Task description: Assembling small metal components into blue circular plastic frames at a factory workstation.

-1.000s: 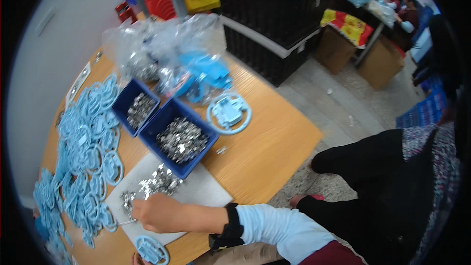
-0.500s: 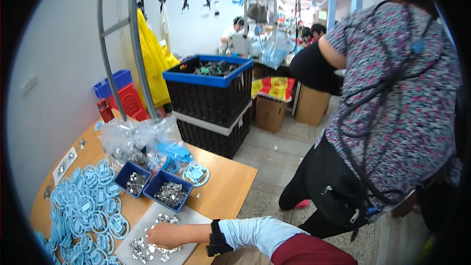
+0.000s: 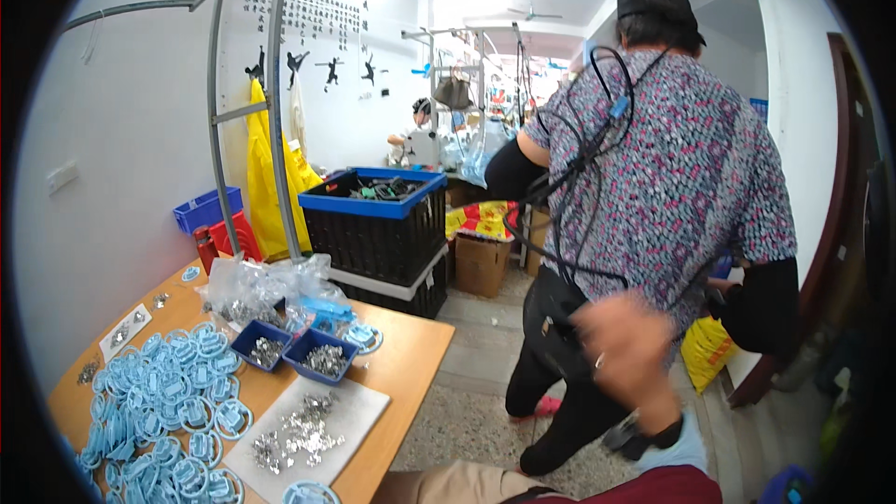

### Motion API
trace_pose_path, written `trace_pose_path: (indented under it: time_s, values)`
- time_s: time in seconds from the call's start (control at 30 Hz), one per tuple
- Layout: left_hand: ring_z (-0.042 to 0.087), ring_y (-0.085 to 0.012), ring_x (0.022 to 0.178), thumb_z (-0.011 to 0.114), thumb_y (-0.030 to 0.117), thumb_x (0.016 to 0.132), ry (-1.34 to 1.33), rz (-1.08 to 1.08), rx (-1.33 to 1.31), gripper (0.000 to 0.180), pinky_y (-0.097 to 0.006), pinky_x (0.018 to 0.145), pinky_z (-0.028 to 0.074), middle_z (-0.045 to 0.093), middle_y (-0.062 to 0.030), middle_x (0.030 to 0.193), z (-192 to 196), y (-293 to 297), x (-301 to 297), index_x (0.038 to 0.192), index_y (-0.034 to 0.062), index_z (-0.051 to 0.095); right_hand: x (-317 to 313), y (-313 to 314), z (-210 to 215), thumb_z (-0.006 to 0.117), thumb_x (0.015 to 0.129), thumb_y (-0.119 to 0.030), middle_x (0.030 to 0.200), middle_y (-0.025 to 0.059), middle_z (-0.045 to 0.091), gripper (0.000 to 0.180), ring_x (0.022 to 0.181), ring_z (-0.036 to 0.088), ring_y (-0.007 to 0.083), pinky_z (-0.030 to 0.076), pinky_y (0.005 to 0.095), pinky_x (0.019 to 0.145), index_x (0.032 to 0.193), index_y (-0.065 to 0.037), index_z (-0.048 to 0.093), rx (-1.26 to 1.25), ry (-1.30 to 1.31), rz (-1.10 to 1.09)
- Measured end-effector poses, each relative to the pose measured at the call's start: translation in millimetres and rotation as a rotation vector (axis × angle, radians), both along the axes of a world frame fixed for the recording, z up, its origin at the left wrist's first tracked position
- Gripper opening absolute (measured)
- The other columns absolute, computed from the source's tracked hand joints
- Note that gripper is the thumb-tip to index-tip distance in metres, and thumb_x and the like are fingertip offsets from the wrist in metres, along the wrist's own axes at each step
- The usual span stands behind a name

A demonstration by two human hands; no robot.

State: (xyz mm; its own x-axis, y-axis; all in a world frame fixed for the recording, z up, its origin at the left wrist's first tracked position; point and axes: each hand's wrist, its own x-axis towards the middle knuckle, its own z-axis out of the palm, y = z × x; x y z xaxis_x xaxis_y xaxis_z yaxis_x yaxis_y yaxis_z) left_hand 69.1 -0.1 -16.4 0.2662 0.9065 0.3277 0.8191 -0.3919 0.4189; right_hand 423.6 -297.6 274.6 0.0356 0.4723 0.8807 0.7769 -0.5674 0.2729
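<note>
My right hand point(image 3: 630, 359), with a ring on it, is raised off to the right of the table and smeared by motion. It overlaps a co-worker's hip in the picture; whether it touches the clothing or the hanging black cable point(image 3: 583, 154) I cannot tell. Its fingers are too blurred to read. My left hand is out of view. On the table, small shiny metal pieces point(image 3: 303, 434) lie spread over a pale board point(image 3: 359, 401). Two dark blue bins point(image 3: 322, 369) hold more of them. Light blue round plastic parts point(image 3: 168, 383) are heaped at the left.
A co-worker point(image 3: 667, 177) in a patterned shirt stands close on the right, facing away. Beyond the table are stacked black crates point(image 3: 373, 233), the upper one blue-rimmed. Clear plastic bags point(image 3: 247, 285) lie behind the bins. A metal frame point(image 3: 277, 112) rises at the table's far side.
My right hand has left the metal pieces on the board and swung up and right, toward the co-worker. The view has turned right, and the co-worker now stands more upright.
</note>
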Motion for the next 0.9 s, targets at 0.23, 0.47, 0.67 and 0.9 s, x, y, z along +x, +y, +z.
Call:
trace_pose_path:
  time_s: [0.23, 0.47, 0.67, 0.9]
  values:
    - [0.042, -0.0355, 0.121, 0.060, 0.051, 0.078, -0.055, -0.132, 0.081, 0.071, -0.053, 0.100, 0.028, 0.049, -0.0176, 0.129, -8.5, 12.5, 16.0, 0.128, 0.0036, 0.047, 2.8, -277.6, 100.7, 0.047, 0.093, -0.040, 0.090, 0.0140, 0.066, 0.044, 0.080, 0.063, 0.0251, 0.047, 0.0298, 0.074, 0.105, 0.000, 0.063, 0.689, 0.217, -0.967]
    - [0.043, -0.0341, 0.121, 0.057, 0.053, 0.080, -0.092, -0.111, 0.053, 0.067, -0.058, 0.100, 0.025, 0.049, -0.0151, 0.129, -12.9, 7.3, 2.0, 0.127, 0.0064, 0.048, 11.6, -248.8, 64.1, 0.054, 0.090, -0.041, 0.078, 0.0013, 0.061, 0.044, 0.072, 0.055, 0.0078, 0.044, 0.0253, 0.064, 0.091, 0.002, 0.065, 0.947, 0.815, -0.032]
    - [0.041, -0.0339, 0.123, 0.056, 0.053, 0.080, -0.117, -0.163, 0.082, 0.062, -0.064, 0.099, 0.019, 0.047, -0.0128, 0.132, -24.1, 9.4, 0.8, 0.124, 0.0089, 0.052, 5.7, -210.5, 34.0, 0.068, 0.082, -0.029, 0.077, -0.0008, 0.058, 0.039, 0.068, 0.048, 0.0068, 0.038, 0.0218, 0.065, 0.102, 0.004, 0.066, 0.901, 0.515, 0.030]
    - [0.039, -0.0329, 0.125, 0.055, 0.053, 0.080, -0.038, -0.084, 0.035, 0.061, -0.068, 0.099, 0.014, 0.048, -0.0115, 0.131, -10.4, 1.5, 5.5, 0.123, 0.0093, 0.053, 26.8, -97.4, 24.1, 0.068, 0.081, -0.024, 0.116, 0.0216, 0.059, 0.058, 0.106, 0.057, 0.0211, 0.046, 0.0270, 0.083, 0.127, 0.004, 0.048, 0.601, 0.783, 0.327]
